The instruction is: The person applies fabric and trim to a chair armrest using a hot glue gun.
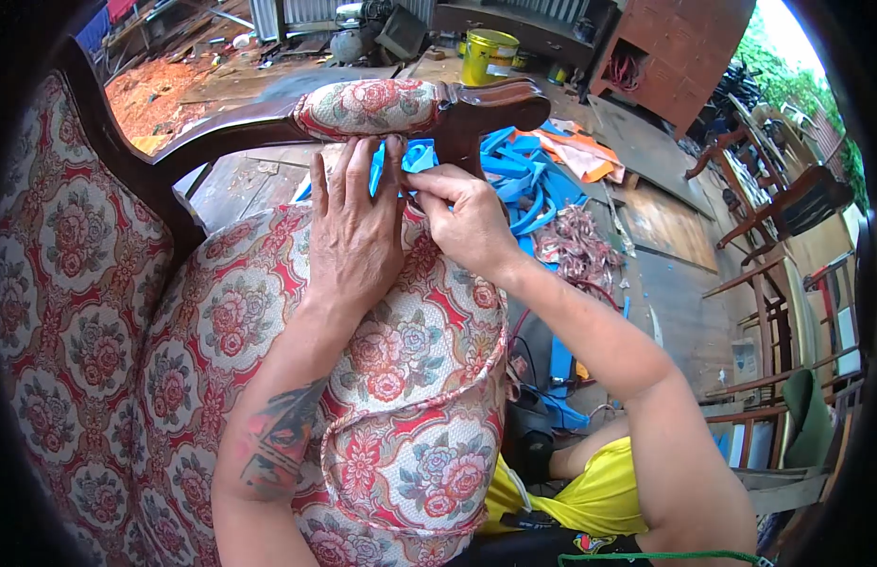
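Observation:
A chair with red-and-cream floral upholstery [235, 317] and a dark carved wooden armrest [221, 132] fills the left and middle. My left hand [358, 227] lies with fingers stretched up against the lower edge of the padded arm cushion [368, 107]. A bit of blue strip [377, 170] shows between its fingers. Close beside it, my right hand [467, 222] is closed in a pinch just below a blue piece [420, 154]. What sits in that pinch is too small to make out. Floral-covered cord [415, 408] runs along the seat's front.
Blue strips [528, 180] and orange fabric [585, 151] lie on the floor beyond the armrest, near a heap of shredded fibre [580, 246]. A yellow bucket [489, 59] and a rust-coloured cabinet [675, 57] stand behind. Wooden chair frames [769, 198] line the right side.

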Motion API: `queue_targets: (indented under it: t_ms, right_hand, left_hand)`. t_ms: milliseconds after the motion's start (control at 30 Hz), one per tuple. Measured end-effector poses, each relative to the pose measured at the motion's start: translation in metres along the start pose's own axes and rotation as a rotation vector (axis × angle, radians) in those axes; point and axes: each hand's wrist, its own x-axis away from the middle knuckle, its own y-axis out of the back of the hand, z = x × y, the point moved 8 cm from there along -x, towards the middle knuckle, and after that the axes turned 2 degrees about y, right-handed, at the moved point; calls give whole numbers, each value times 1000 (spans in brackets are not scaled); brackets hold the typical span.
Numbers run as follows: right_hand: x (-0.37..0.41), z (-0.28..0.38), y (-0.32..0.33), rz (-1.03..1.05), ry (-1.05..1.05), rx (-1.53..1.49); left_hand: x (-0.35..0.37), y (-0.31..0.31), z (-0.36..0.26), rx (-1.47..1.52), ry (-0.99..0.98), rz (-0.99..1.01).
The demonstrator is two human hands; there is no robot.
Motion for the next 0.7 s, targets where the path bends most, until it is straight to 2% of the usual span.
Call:
queue_targets:
  t_ms: [67, 133, 200, 267, 467, 600, 667, 700]
  right_hand:
    - [2, 0, 0, 18, -47, -59]
    - [4, -12, -6, 88, -335, -342]
    - [2, 0, -1, 122, -299, -297]
    - [6, -9, -9, 161, -432, -520]
    - [12, -14, -22, 110, -458, -659]
    - [11, -18, -23, 79, -382, -605]
    - [6, -4, 2, 2, -274, -169]
    - [3, 7, 18, -159, -142, -59]
  left_hand:
    - [0, 1, 0, -12, 3, 13]
    - [-1, 2, -2, -16, 1, 16]
    - [-1, 2, -1, -13, 21, 43]
    - [-2, 2, -1, -14, 10, 43]
    - [-1, 0, -1, -29, 12, 41]
    - [-1, -1, -1, -51, 3, 38]
    - [-2, 0, -2, -56, -1, 37]
    - [-2, -2, -1, -90, 5, 62]
